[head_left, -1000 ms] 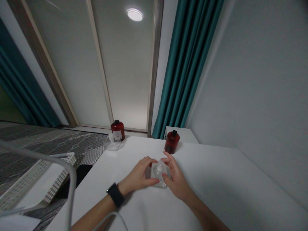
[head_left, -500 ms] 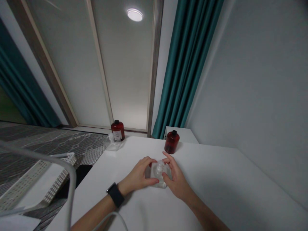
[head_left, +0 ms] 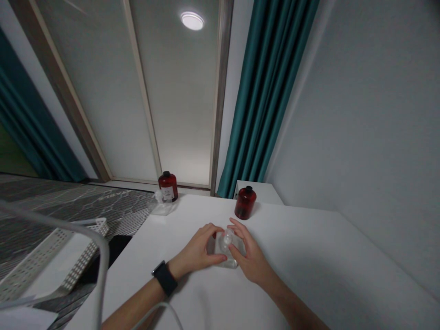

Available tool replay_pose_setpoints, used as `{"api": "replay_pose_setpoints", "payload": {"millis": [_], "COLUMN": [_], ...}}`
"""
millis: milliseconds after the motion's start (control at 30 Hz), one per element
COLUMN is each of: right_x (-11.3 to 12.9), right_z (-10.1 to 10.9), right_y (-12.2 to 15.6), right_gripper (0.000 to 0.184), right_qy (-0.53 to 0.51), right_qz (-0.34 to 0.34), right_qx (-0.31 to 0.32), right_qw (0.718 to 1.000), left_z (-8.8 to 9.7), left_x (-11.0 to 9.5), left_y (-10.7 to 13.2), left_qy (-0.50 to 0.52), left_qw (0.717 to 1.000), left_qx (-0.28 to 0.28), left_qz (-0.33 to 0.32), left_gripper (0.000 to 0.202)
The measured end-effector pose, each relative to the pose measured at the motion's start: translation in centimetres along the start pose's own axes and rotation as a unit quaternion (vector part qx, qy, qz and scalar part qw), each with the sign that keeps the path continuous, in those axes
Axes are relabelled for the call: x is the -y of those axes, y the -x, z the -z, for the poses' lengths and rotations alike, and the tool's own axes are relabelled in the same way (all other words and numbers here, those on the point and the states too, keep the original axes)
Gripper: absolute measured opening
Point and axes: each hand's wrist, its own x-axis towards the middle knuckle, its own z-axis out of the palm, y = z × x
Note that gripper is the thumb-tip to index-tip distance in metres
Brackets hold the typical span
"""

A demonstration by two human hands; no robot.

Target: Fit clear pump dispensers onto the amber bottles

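Note:
On the white table [head_left: 309, 256] a clear, square-based bottle [head_left: 231, 262] stands in front of me, topped by a clear round cap [head_left: 227, 237]. My left hand [head_left: 201, 247], with a dark watch on its wrist, grips the bottle from the left, thumb in front and fingers behind. From the right, the thumb and fingers of my right hand [head_left: 249, 252] close around the cap. Just beyond my hands is a dark red bottle [head_left: 245, 203] with a black cap. Part of the clear bottle is hidden by my fingers.
At the table's far left corner stand another clear bottle [head_left: 161, 207] and a labelled red bottle [head_left: 167, 185]. A white perforated basket [head_left: 51, 261] sits left of the table. Grey cable-like tubing [head_left: 103, 275] curves through the near left. A white cabinet [head_left: 263, 193] is behind the table.
My right hand's thumb and fingers have shifted slightly left around the cap. My left hand and the bottle stay almost where they were.

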Motion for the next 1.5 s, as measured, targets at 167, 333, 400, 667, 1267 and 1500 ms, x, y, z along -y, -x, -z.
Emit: {"api": "replay_pose_setpoints", "payload": {"millis": [167, 333, 400, 667, 1267, 1500], "right_x": [0.2, 0.2, 0.0, -0.6, -0.2, -1.1], "right_z": [0.0, 0.3, 0.5, -0.3, 0.6, -0.7], "right_y": [0.0, -0.1, -0.2, 0.0, -0.2, -0.1], "right_gripper": [0.058, 0.066, 0.067, 0.074, 0.055, 0.047], "right_qy": [0.029, -0.039, -0.068, -0.063, 0.043, 0.074], "right_qz": [-0.005, -0.021, -0.038, -0.051, 0.009, 0.032], "right_qx": [-0.017, 0.034, 0.054, 0.01, 0.022, -0.026], "right_qw": [0.999, 0.998, 0.995, 0.997, 0.999, 0.996], "left_z": [-0.2, 0.6, 1.2, 1.7, 1.5, 1.2], "left_x": [0.0, 0.6, 0.7, 1.0, 0.7, 1.4], "left_y": [0.1, 0.2, 0.2, 0.1, -0.1, -0.2], "left_qy": [0.014, 0.068, 0.082, 0.108, 0.098, 0.105], "left_qw": [1.0, 0.997, 0.996, 0.993, 0.993, 0.993], "left_qx": [-0.005, 0.028, 0.048, 0.052, 0.054, 0.046], "left_qz": [0.0, -0.004, 0.003, 0.018, 0.029, 0.024], "left_gripper": [0.05, 0.063, 0.064, 0.059, 0.055, 0.056]}}
